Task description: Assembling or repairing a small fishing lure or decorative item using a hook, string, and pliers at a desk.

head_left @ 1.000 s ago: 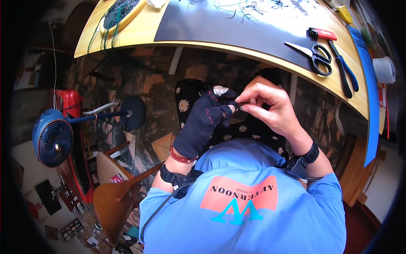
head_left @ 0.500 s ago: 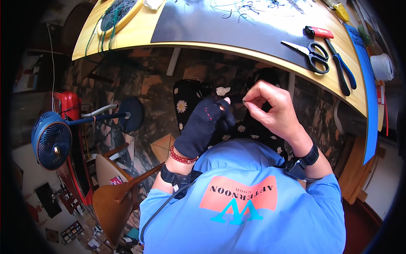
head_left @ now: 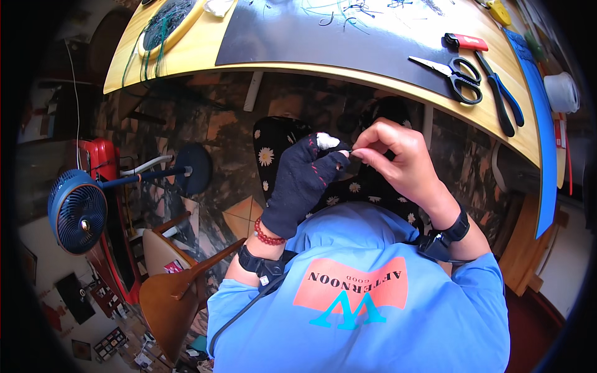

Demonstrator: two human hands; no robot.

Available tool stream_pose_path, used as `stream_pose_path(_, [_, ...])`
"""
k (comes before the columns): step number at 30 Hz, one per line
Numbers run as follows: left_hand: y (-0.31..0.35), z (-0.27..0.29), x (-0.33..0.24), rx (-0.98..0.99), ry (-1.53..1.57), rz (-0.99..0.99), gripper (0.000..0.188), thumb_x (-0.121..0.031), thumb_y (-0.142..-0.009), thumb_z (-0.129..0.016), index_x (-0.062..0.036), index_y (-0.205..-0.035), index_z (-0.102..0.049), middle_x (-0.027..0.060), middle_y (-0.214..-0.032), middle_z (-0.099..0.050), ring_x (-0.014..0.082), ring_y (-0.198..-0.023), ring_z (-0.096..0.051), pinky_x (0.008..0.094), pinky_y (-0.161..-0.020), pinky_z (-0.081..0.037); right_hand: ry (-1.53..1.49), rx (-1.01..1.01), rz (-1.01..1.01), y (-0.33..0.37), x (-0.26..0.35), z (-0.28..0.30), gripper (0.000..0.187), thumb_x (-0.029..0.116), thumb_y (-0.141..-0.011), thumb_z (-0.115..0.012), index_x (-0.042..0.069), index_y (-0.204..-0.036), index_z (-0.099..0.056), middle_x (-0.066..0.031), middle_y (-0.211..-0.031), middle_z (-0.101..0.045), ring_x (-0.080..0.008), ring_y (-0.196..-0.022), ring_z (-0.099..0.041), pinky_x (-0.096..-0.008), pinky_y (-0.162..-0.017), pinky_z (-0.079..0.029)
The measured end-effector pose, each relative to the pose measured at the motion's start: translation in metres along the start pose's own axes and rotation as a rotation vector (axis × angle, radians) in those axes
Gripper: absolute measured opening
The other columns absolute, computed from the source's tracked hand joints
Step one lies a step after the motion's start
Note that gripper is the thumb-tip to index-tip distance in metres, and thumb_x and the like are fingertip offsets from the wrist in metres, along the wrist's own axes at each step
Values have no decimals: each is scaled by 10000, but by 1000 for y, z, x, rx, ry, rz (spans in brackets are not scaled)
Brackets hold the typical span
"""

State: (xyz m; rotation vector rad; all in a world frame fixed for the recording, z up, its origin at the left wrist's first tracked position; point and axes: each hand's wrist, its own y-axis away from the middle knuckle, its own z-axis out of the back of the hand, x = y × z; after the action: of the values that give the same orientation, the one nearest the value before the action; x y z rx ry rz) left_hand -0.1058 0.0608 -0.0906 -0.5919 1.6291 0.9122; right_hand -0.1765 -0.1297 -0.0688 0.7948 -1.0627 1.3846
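Over my lap, my left hand (head_left: 301,177) wears a dark fingerless glove (head_left: 295,193) with red stitching, and its fingers are closed. White wrapping (head_left: 326,142) covers one of its digits. My right hand (head_left: 398,155) is bare, with thumb and forefinger pinched together right beside the left fingertips. A tiny dark thing shows between the two hands, too small to name. On the table lie black-handled scissors (head_left: 463,81), pliers (head_left: 500,96) with blue and black handles, and a red lighter (head_left: 466,42).
A dark mat (head_left: 280,46) covers part of the wooden table (head_left: 199,53), with thin hook-shaped pieces (head_left: 354,15) on it. Left of it, a yellow-rimmed tray (head_left: 180,34) holds green and dark strands. A blue fan (head_left: 81,211) and wooden chair (head_left: 165,304) stand at left.
My left hand has turned and come up to meet the right fingertips, so the white wrapping now shows on its digit. My right hand has shifted slightly left, still pinching.
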Motion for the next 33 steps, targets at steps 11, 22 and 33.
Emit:
stream_pose_path(11, [-1, 2, 1, -28, 72, 29, 81, -91, -924, -653, -20, -961, -668, -1, -779, -635, 58, -666, -569, 223, -613, -470, -443, -20, -348, 3, -12, 1, 194, 172, -988, -612, -18, -1008, -648, -45, -874, -660, -85, -763, -620, -239, -704, -526])
stream_pose_path(22, [3, 0, -3, -122, -199, -282, 73, -38, -882, -693, -19, -948, -668, 29, -868, -655, 106, -795, -620, 249, -728, -499, -662, 145, -508, 4, -10, 0, 249, 229, -913, -724, -3, -977, -659, -40, -847, -654, -91, -717, -628, -244, -668, -534])
stream_pose_path(33, [4, -4, -3, -186, -407, -558, 121, -65, -840, -744, -43, -940, -679, 56, -877, -671, 173, -777, -648, 289, -690, -515, -807, 113, -507, 8, -12, -14, 160, 180, -903, -721, 44, -942, -645, -28, -850, -653, -81, -709, -627, -233, -663, -534])
